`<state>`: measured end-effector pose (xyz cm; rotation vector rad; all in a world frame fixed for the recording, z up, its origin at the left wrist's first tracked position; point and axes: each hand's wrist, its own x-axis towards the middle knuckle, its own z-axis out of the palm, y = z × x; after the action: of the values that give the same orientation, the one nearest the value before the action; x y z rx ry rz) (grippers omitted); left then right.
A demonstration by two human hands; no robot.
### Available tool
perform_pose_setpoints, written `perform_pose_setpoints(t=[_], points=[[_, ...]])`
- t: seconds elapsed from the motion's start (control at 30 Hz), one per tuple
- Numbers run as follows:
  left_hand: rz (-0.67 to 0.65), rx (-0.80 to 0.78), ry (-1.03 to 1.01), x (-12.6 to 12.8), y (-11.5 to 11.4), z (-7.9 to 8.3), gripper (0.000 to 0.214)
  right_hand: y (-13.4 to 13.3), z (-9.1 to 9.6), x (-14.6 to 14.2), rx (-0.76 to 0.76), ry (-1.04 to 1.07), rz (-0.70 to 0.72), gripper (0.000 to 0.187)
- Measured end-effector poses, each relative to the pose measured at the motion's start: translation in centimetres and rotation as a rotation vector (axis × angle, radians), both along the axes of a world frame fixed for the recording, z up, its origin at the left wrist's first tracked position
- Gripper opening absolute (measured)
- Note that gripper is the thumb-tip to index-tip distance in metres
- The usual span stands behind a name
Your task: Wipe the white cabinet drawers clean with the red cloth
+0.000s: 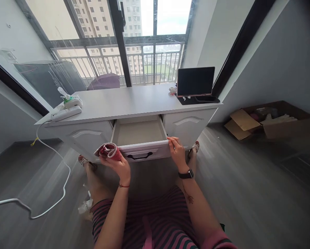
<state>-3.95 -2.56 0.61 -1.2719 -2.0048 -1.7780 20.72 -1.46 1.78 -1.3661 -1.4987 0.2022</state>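
Observation:
A white drawer (139, 133) stands pulled out of the middle of the white cabinet (134, 100), and its inside looks bare. Its front carries a dark curved handle (140, 156) that neither hand touches. My left hand (120, 167), at the drawer's left front corner, is closed around a rolled red and white cloth (109, 151). At the right front corner, the fingers of my right hand (177, 152) are closed on the top edge of the drawer front.
On the cabinet top are a black-screened tablet (196, 82), a power strip (66, 113) and a tissue pack (72, 101). A white cable (66, 180) runs across the floor at left. An open cardboard box (282, 126) with things inside stands at right.

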Motion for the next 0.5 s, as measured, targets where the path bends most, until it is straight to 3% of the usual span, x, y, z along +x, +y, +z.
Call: perform_pose_setpoints(t=[0.17, 0.33, 0.5], points=[[-0.328, -0.013, 0.117, 5.3, -0.5, -2.9, 0.045, -0.2, 0.6, 0.4, -0.031, 0.075, 0.051, 0.042], [-0.415, -0.003, 0.279, 10.5, 0.1, -5.0, 0.034, -0.4, 1.1, 1.0, -0.059, 0.144, 0.110, 0.045], [-0.584, 0.006, 0.488, 12.8, 1.0, -7.8, 0.035, -0.1, 1.3, 2.1, -0.118, 0.207, 0.188, 0.053]])
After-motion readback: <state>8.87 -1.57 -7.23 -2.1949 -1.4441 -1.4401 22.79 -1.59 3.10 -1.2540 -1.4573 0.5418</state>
